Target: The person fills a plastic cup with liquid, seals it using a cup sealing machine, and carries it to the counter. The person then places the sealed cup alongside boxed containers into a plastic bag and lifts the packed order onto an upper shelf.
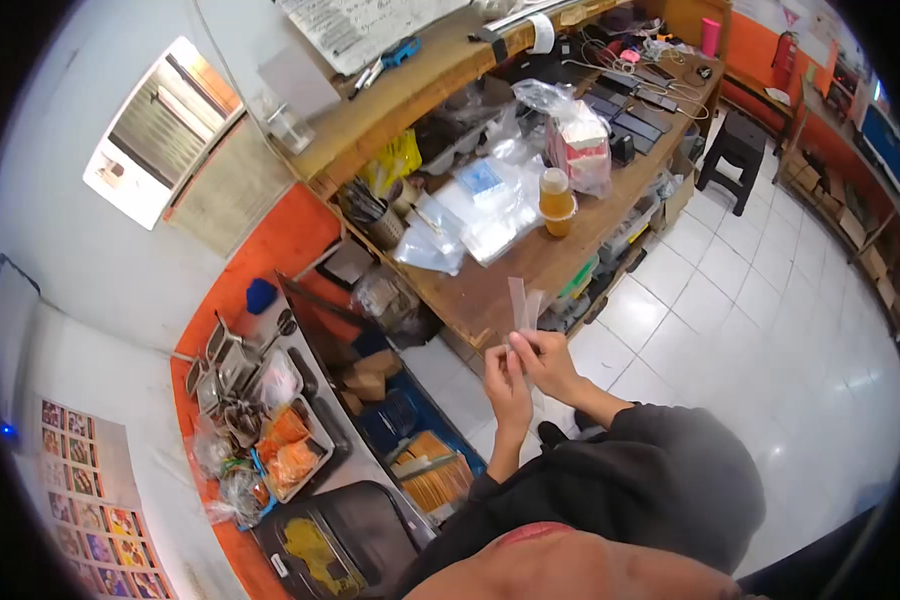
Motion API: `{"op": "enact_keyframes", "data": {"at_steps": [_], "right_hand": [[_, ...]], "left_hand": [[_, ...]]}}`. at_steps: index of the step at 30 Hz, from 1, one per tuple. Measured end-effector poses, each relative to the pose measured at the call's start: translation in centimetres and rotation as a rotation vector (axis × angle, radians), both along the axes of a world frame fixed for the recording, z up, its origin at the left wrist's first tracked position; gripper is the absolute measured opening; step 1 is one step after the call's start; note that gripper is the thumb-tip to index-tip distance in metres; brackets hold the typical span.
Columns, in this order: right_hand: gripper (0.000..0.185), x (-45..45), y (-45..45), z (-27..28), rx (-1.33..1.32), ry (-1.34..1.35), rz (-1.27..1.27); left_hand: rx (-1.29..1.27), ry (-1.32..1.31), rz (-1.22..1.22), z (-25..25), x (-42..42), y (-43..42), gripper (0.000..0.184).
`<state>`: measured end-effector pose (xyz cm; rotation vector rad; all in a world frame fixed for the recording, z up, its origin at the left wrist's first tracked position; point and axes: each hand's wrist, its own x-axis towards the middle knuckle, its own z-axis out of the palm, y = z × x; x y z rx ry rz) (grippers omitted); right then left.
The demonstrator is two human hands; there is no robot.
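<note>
Both of my hands are together in front of my body, off the near corner of the wooden table (pixel 467 318). Fingers of my right hand (pixel 550 364) pinch a narrow, clear plastic bag (pixel 518 300) that sticks up above them in folded strips. Close against it, my left hand (pixel 508 396) is closed with its fingertips at the bag's lower end. The part inside the fingers is hidden. Beyond the hands, clear plastic bags (pixel 490 215) lie in a pile on the table. A plastic cup of orange-brown liquid (pixel 557 205) stands right of the pile.
A bagged red-and-white box (pixel 580 150), phones (pixel 635 125) and cables lie farther along the table. To the left, a metal counter holds a tray of orange packets (pixel 290 460) and a dark lidded container (pixel 335 545). A black stool (pixel 735 155) stands on the tiled floor.
</note>
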<state>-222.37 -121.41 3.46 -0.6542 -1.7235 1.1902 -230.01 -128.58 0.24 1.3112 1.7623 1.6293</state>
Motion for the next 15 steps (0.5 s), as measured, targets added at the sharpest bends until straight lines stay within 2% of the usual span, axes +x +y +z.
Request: {"op": "enact_keyframes", "data": {"at_steps": [2,5,7,9,10,11,13,14,15], "right_hand": [[0.035,0.6,-0.4,0.1,-0.065,0.001,0.053],[0.039,2.1,-0.3,-0.5,-0.188,0.003,0.101],[0.043,3.7,-1.0,-1.3,-0.254,0.016,0.157],[0.043,5.5,-0.7,-2.5,-0.260,0.203,0.138],[0.041,7.1,-0.4,-2.9,-0.297,0.214,0.132],[0.041,9.2,0.0,-3.2,-0.295,0.199,0.113],[0.041,13.6,1.0,-1.5,-0.296,0.105,-0.130],[0.034,16.0,1.6,-0.7,-0.080,0.034,-0.262],[0.034,18.4,1.8,-0.3,-0.072,0.025,-0.275]], "left_hand": [[0.206,-0.272,0.261,1.2,2.5,-0.5,0.023],[0.137,-0.153,0.248,1.3,4.3,-1.1,0.025],[0.094,-0.201,0.180,-0.5,4.4,-1.0,0.025],[0.093,-0.409,0.010,-1.4,4.8,0.7,0.026],[0.129,-0.612,-0.156,-1.2,5.8,1.6,0.031],[0.126,-0.631,-0.171,-1.2,8.0,2.5,0.031],[0.324,-0.528,-0.030,1.5,13.6,3.8,0.034],[0.328,-0.457,-0.101,1.3,16.0,4.3,0.033],[0.332,-0.469,-0.114,1.9,18.4,4.8,0.033]]}}
